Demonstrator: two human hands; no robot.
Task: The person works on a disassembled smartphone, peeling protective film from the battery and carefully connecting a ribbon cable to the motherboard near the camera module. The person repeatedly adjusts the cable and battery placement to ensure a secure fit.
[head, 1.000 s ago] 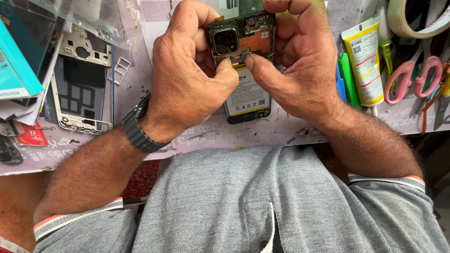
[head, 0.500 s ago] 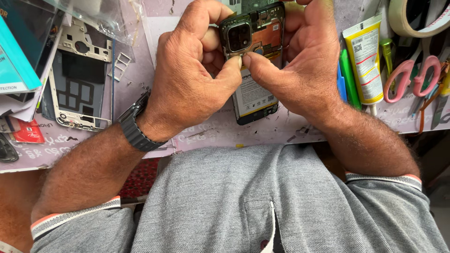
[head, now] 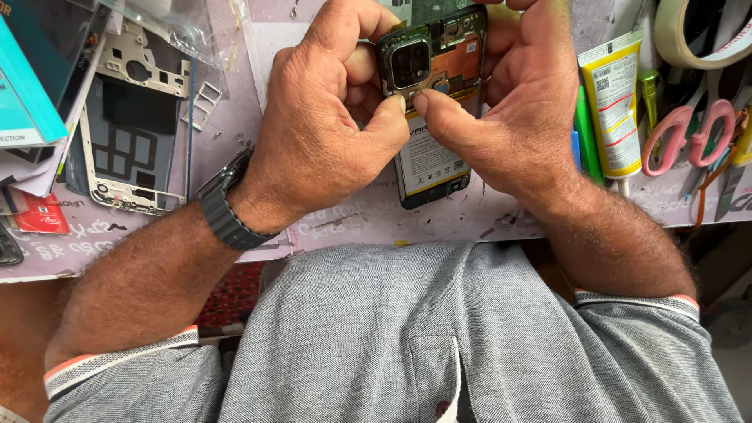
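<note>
An opened smartphone (head: 432, 157) with its back cover off lies upright on the worktable, showing its camera block, circuit board and a white-labelled battery. My left hand (head: 329, 117) grips the phone's left side, thumb tip pressed on the board just under the camera. My right hand (head: 517, 102) clasps the right side, its thumb tip meeting the left thumb at the same spot. A dark metal watch (head: 223, 207) sits on my left wrist.
A removed grey phone back frame (head: 133, 133) lies at the left, near a teal box (head: 27, 94). At the right stand a yellow-white glue tube (head: 615, 110), pink-handled scissors (head: 689, 125), green pens and a tape roll (head: 697, 27). The table edge runs just above my grey shirt.
The phone and both hands sit slightly higher and further right in view than before. The thumbs stay pressed together on the board below the camera.
</note>
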